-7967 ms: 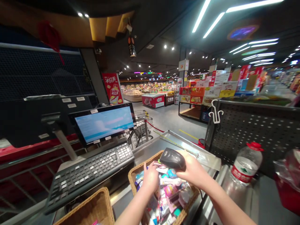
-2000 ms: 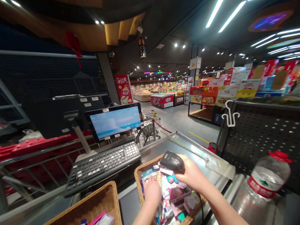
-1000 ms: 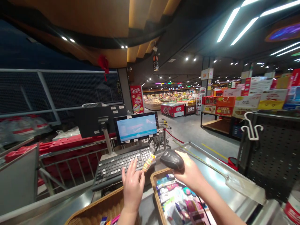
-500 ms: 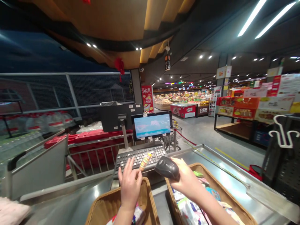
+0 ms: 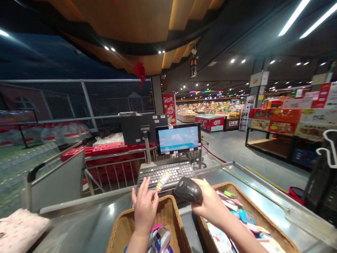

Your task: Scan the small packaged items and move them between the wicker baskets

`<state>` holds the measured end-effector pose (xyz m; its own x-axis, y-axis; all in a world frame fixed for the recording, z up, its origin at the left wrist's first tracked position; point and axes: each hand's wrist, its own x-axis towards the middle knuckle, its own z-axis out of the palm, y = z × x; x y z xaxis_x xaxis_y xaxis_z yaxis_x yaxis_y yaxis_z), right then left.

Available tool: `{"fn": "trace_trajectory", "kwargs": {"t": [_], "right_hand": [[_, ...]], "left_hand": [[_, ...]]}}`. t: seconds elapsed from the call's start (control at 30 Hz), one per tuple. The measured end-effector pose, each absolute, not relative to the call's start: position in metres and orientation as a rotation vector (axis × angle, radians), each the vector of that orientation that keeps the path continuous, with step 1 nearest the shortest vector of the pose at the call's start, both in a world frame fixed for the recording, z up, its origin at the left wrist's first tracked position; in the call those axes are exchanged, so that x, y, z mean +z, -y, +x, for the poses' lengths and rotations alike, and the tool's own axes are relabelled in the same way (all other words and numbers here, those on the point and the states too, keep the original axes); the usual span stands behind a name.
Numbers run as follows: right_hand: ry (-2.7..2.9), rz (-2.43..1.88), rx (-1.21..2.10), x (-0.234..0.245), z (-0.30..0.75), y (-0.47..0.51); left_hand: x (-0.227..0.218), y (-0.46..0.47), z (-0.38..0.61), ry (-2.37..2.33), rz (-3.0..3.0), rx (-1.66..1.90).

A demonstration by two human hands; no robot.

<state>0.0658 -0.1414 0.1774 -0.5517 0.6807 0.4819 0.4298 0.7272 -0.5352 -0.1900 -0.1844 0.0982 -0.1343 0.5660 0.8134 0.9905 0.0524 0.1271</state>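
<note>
My right hand (image 5: pixel 207 202) is shut around a black handheld barcode scanner (image 5: pixel 188 190), with its nose turned toward the small packet. That stick-shaped packet (image 5: pixel 162 181), orange and pale, is pinched at the thumb of my left hand (image 5: pixel 144 207), which is raised above a wicker basket (image 5: pixel 168 214). Bright packaged goods lie in that basket. Under my right forearm, a second wicker basket (image 5: pixel 252 207) holds many flat blister-packed goods and a blue round item (image 5: pixel 246 216).
A black keyboard (image 5: pixel 165 173) and a till monitor (image 5: pixel 177 139) stand just beyond my hands. Steel counter (image 5: pixel 265 200) surrounds the baskets. A folded pale pink cloth (image 5: pixel 22 225) lies at the left, with a metal railing and a shopping trolley (image 5: pixel 197 153) behind.
The packet has come up out of the right basket into my left hand, now over the left basket. The view has turned left. My right hand still grips the scanner.
</note>
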Motion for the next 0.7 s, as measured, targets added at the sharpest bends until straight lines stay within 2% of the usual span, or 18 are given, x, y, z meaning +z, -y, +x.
{"fn": "trace_trajectory", "kwargs": {"t": [0.37, 0.7], "right_hand": [[2.282, -0.748, 0.495, 0.164, 0.040, 0.152], [2.341, -0.769, 0.568, 0.151, 0.016, 0.170]], "left_hand": [[0.073, 0.212, -0.227, 1.945, -1.553, -0.944], [0.032, 0.252, -0.256, 2.163, -1.660, -0.763]]}}
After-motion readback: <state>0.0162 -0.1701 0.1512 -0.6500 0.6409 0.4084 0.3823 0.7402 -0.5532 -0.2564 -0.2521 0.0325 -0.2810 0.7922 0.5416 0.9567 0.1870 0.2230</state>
